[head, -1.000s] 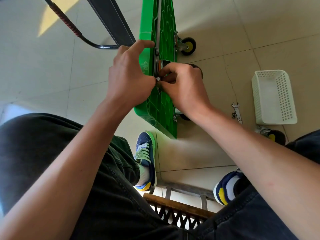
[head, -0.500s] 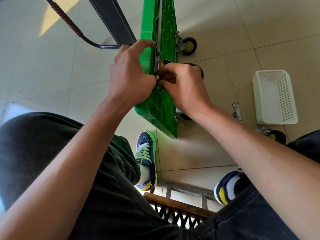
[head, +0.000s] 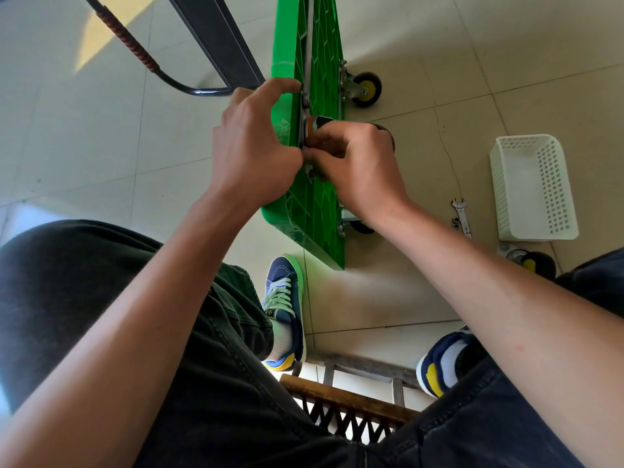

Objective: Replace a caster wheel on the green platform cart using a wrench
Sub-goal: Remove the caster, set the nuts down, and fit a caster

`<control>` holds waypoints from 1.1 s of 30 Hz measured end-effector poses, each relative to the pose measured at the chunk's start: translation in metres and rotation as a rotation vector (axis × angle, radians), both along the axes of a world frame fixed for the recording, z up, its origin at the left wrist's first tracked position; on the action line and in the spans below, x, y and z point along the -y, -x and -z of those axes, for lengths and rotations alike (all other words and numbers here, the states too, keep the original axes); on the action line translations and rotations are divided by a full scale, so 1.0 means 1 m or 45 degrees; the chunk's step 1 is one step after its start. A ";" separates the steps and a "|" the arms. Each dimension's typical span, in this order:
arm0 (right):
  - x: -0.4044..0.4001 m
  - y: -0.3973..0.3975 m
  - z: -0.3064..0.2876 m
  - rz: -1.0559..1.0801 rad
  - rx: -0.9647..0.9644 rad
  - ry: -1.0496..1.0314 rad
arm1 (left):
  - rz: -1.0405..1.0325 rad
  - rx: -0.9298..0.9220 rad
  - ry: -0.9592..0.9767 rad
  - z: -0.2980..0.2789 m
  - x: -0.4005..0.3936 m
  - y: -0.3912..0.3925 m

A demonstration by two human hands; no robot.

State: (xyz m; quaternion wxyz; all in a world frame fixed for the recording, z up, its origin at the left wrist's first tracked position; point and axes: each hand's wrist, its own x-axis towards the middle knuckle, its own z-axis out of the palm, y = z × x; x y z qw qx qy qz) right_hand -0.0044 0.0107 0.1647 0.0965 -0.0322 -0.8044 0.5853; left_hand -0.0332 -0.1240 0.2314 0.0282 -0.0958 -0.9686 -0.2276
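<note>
The green cart (head: 317,204) stands on its edge on the tiled floor. The left hand (head: 251,153) curls over its top edge, forefinger stretched along the rim. The right hand (head: 358,167) pinches a small fastener at the caster wheel (head: 319,123) (mostly hidden under its fingers). The wrench (head: 462,217) lies on the floor, beside a white basket (head: 533,187).

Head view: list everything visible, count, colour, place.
cart: 1, green, on edge, centre
casters: 3 on cart, black; far one yellow-hubbed
loose caster: 1, black/yellow, floor below basket
wrench: 1, silver, floor left of basket
basket: 1, white, right
handle: 1, black, top left
stool: 1, wooden, bottom
shoes: 2, navy/yellow, floor
left hand: on cart edge
right hand: at middle caster's mount
</note>
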 end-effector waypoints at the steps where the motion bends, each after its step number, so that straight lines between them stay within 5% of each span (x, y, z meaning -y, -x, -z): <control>1: 0.000 0.000 0.001 0.001 0.017 0.026 | 0.000 0.002 0.003 0.000 0.000 0.000; 33: 0.000 0.002 0.002 -0.011 0.151 0.159 | -0.032 0.017 0.010 -0.001 -0.003 -0.001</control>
